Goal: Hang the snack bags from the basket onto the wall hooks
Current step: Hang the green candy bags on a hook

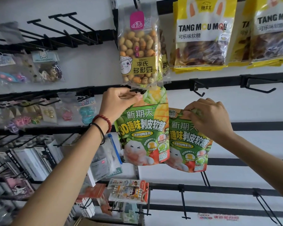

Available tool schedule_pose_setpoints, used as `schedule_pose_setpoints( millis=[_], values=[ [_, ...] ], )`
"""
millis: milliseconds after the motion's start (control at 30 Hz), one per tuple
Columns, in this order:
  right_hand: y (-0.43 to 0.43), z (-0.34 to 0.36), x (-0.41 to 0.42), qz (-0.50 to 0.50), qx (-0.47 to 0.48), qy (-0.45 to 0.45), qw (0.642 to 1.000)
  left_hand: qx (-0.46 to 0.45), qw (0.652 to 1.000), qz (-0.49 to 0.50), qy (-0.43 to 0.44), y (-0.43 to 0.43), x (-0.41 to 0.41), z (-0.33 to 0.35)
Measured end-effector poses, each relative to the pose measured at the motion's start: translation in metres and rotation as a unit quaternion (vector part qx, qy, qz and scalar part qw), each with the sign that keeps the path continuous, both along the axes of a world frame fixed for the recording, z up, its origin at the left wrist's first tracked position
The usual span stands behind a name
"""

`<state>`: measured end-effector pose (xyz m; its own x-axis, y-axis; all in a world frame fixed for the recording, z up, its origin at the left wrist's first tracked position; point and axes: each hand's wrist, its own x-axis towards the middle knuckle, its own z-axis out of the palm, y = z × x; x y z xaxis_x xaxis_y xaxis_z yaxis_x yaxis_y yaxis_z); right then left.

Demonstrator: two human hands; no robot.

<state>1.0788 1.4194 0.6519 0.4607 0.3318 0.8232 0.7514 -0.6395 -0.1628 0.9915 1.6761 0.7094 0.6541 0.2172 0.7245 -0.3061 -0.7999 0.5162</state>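
Presently the left hand (119,101) pinches the first gummy bag (142,132) at the hook (136,91) and the right hand (209,118) pinches the second gummy bag (189,144); missing the hang hole could drop the first.

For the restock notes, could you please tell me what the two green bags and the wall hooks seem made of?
Left green bag and right green bag: probably glossy printed plastic film; sheen, soft creases. Wall hook: seemingly thin metal rod, matt black coating; slender, rigid-looking.
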Motion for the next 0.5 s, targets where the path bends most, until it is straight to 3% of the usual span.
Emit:
schedule_pose_setpoints(
  millis=[200, 367, 500],
  values=[
    [-0.002, 0.002, -0.004, 0.004, -0.002, 0.002, 1.000, 0.153, 0.981, 0.069, -0.102, 0.003, 0.010, -0.011],
    [-0.010, 0.007, -0.005, -0.011, -0.004, -0.003, 1.000, 0.086, 0.985, 0.033, -0.143, 0.003, 0.021, -0.021],
    [-0.019, 0.009, -0.006, -0.019, 0.000, 0.004, 1.000, 0.150, 0.980, 0.084, -0.103, 0.005, 0.033, -0.033]
  ],
)
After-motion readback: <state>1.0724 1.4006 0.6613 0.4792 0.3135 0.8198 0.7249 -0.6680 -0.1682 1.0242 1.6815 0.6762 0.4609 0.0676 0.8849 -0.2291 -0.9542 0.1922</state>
